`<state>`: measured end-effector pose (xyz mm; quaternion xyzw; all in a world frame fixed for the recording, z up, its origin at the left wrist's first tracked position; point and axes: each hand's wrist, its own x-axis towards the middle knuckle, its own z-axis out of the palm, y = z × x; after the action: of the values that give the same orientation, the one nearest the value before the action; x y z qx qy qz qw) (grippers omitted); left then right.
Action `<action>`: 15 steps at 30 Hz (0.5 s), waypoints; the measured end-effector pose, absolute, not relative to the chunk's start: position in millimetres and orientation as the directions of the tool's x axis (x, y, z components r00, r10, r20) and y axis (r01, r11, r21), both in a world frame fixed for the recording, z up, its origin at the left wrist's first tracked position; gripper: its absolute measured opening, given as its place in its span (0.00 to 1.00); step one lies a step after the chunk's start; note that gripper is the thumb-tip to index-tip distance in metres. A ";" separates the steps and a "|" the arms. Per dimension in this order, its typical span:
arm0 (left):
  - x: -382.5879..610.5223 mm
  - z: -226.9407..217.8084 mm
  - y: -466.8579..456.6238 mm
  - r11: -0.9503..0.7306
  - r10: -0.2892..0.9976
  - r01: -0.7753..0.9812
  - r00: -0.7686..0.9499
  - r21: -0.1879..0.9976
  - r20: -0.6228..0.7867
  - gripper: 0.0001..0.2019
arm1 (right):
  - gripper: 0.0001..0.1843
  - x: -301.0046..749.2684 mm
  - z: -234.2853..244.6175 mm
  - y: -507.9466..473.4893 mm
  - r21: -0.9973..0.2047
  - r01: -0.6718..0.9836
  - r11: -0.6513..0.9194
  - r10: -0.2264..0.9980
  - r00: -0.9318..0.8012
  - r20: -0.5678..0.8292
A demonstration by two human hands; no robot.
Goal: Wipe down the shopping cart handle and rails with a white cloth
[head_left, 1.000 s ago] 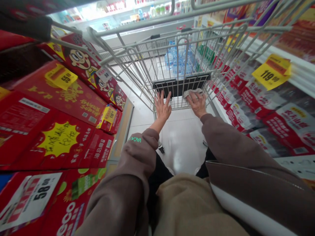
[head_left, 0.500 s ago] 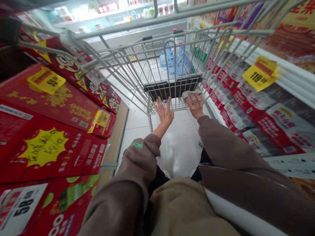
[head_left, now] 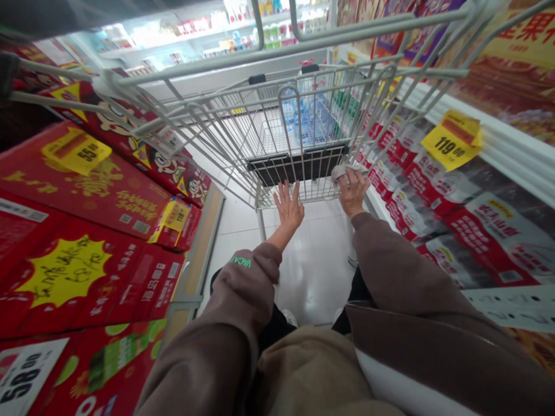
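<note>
Before me stands a grey wire shopping cart (head_left: 208,136) with a black panel (head_left: 299,166) low on its near end. My right hand (head_left: 353,193) presses a pale cloth (head_left: 342,172) to the right corner of that end, fingers bent over it. Spread fingers of my left hand (head_left: 289,208) rest at the wires just under the panel, holding nothing; whether they touch is hard to tell. Inside the cart, behind the wires, are clear blue bottles (head_left: 306,115).
Red gift boxes (head_left: 143,277) with price tags are stacked along the left. On the right, shelves hold shrink-wrapped bottle packs (head_left: 481,231) under a yellow price tag (head_left: 453,140). A lit cooler shelf (head_left: 191,43) runs across the back. White floor tiles (head_left: 307,266) lie below.
My right hand has slid the cloth a little to the right, toward the cart's corner. My left hand stays spread near the panel. The view has shifted slightly.
</note>
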<state>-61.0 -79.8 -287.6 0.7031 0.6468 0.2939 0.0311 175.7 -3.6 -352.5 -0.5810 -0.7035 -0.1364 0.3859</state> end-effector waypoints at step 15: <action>-71.1 -298.9 -72.1 -0.105 0.943 0.963 0.017 0.249 0.332 0.43 | 0.22 213.1 -353.3 -7.5 -0.255 0.952 0.170 0.677 0.075 0.732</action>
<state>-71.1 -72.1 -298.9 0.7129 0.6684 0.2110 -0.0234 213.1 -7.5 -353.3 -0.6199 -0.6569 -0.1754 0.3917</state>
